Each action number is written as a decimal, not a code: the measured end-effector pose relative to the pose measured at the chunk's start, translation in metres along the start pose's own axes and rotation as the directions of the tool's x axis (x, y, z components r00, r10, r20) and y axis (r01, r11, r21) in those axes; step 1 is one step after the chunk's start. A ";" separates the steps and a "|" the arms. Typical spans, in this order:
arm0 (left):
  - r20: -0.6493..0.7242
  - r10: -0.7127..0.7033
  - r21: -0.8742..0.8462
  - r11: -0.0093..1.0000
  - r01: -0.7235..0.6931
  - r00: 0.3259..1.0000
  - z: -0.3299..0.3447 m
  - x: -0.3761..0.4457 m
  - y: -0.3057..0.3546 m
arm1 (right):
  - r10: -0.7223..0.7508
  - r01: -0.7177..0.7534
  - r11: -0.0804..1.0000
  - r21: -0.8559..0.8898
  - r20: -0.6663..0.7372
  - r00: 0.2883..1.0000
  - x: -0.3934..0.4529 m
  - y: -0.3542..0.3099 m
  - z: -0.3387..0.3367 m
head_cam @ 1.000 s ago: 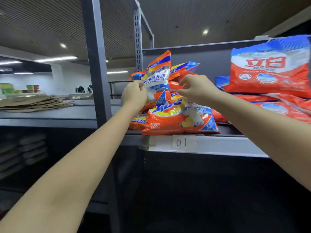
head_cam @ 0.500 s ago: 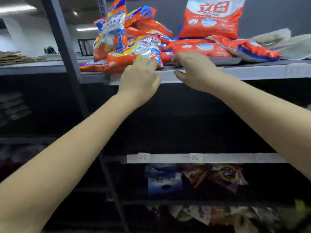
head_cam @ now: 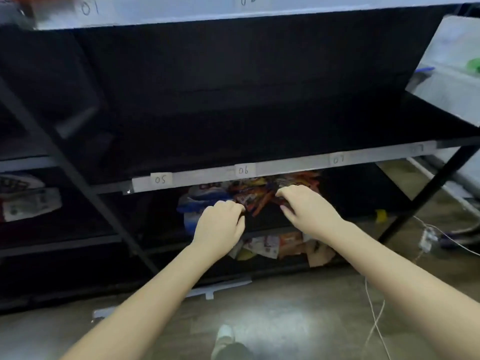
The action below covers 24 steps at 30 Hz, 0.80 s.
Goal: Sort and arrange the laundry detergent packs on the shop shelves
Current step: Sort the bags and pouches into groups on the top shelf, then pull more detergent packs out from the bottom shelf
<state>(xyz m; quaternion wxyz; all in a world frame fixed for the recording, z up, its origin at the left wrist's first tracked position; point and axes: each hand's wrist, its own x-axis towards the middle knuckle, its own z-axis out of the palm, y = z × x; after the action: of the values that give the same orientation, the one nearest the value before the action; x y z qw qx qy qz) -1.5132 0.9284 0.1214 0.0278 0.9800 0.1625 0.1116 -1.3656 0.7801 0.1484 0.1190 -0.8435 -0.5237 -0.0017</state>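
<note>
1. Plainly, both hands curl their fingers onto an orange detergent pack (head_cam: 255,201): left hand (head_cam: 220,224) at its near-left corner, right hand (head_cam: 306,211) at its right edge.
2. It lies under the shelf rail (head_cam: 202,178) by label 06.
3. Soft, crinkly film likely slips; grip the sealed edges.
4. One blue-white pack (head_cam: 200,203) sits beside; the orange ones are too jumbled to count.
</note>
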 end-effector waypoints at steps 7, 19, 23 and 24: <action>0.254 -0.089 -0.039 0.994 0.102 0.963 0.105 0.014 -0.013 | 0.192 -0.220 0.972 0.080 0.265 0.945 -0.014 0.049 0.095; 0.511 -0.363 0.057 0.919 0.390 0.779 0.254 0.028 -0.113 | 0.196 -0.313 0.930 0.195 0.458 0.867 0.082 0.058 0.265; 0.497 -0.500 0.027 0.826 0.563 0.709 0.281 0.020 -0.173 | 0.211 -0.359 0.907 0.219 0.501 0.839 0.128 0.051 0.319; 0.471 -0.543 0.003 0.789 0.615 0.695 0.285 0.021 -0.187 | 0.227 -0.377 0.898 0.228 0.494 0.839 0.139 0.049 0.329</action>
<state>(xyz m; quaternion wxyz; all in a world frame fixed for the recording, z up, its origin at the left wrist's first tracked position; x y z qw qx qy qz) -1.4874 1.1071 -0.1685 0.1742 0.8711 0.4433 -0.1195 -1.2992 0.9489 -0.1633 0.1254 -0.8625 -0.3888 0.2988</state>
